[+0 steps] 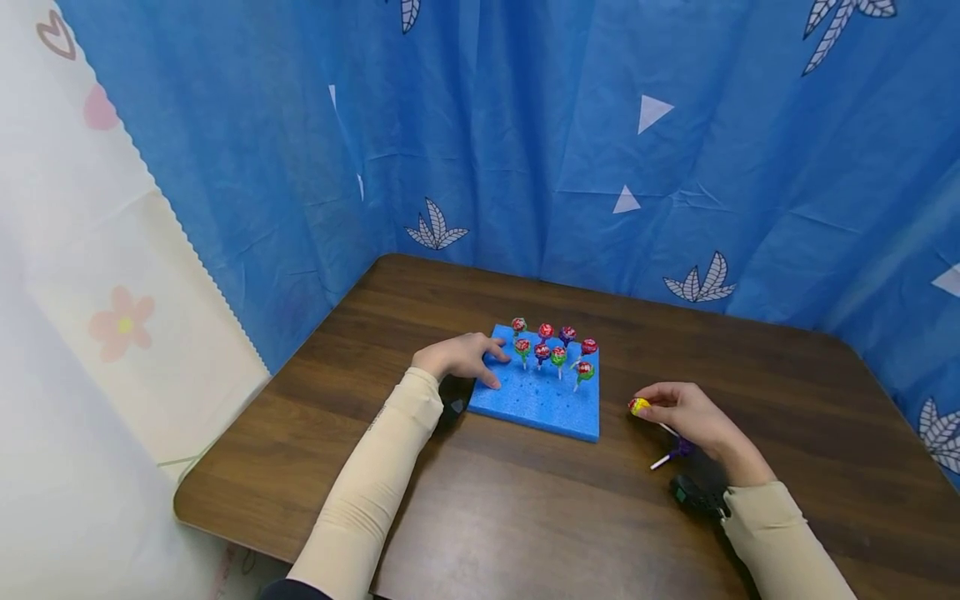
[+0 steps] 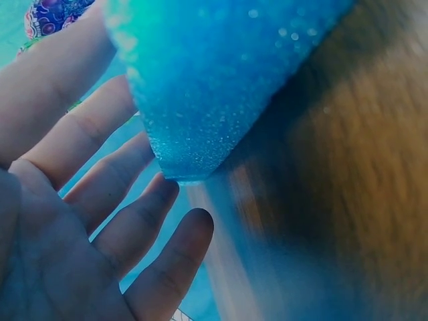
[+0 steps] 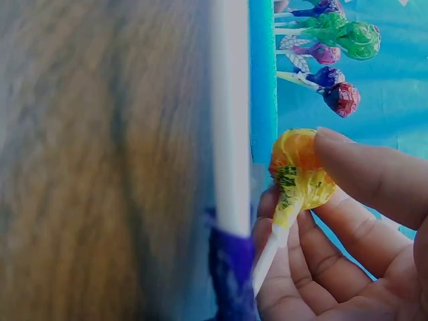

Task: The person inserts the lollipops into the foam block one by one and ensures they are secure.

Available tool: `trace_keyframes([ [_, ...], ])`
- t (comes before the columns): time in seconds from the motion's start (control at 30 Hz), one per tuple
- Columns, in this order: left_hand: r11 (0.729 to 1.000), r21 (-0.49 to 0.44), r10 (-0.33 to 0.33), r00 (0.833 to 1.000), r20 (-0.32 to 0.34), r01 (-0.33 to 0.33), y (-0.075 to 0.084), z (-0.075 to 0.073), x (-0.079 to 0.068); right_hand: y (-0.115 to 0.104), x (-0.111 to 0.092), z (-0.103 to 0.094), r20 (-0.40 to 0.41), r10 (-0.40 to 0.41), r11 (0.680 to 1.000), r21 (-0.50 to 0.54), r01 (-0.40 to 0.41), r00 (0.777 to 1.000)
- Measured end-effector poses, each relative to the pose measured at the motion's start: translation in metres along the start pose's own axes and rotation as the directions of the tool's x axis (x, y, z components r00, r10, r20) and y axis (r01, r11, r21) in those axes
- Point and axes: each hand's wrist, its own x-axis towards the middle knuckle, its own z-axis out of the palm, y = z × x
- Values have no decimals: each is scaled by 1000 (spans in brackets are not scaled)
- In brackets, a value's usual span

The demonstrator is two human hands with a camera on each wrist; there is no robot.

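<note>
My left hand rests at the left edge of a blue foam block, its fingers spread over the top and side. In the left wrist view, the fingertips lie along the block's corner. Several lollipops in red, green and purple wrappers stand upright or slightly tilted in holes in the block. To the right of it, my right hand pinches a yellow-wrapped lollipop by its head between thumb and fingers, the white stick pointing back toward the palm. A purple-wrapped lollipop lies on the table just under this hand.
The front rows of holes in the block hold no sticks. A brown wooden table carries everything. Behind it hangs a blue patterned curtain, with a pale curtain at left. A dark wrist device sits by the right wrist.
</note>
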Motion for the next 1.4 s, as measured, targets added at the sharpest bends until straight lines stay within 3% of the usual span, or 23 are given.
trace_keyframes([
  [0.33, 1000, 14, 23, 1000, -8, -23, -1, 1, 3, -4, 1, 1, -55, -53, 997, 51, 56, 997],
  [0.77, 1000, -11, 7, 1000, -18, -8, 2, 2, 1, -9, 3, 3, -143, -67, 991, 104, 82, 987],
  [1.1, 1000, 0, 14, 1000, -23, -14, 2, 1, 2, -17, 1, 2, -158, -109, 977, 163, 135, 981],
  [1.4, 1000, -2, 10, 1000, -25, -10, 1, 1, 2, -25, -1, 3, -177, -106, 975, 174, 137, 979],
])
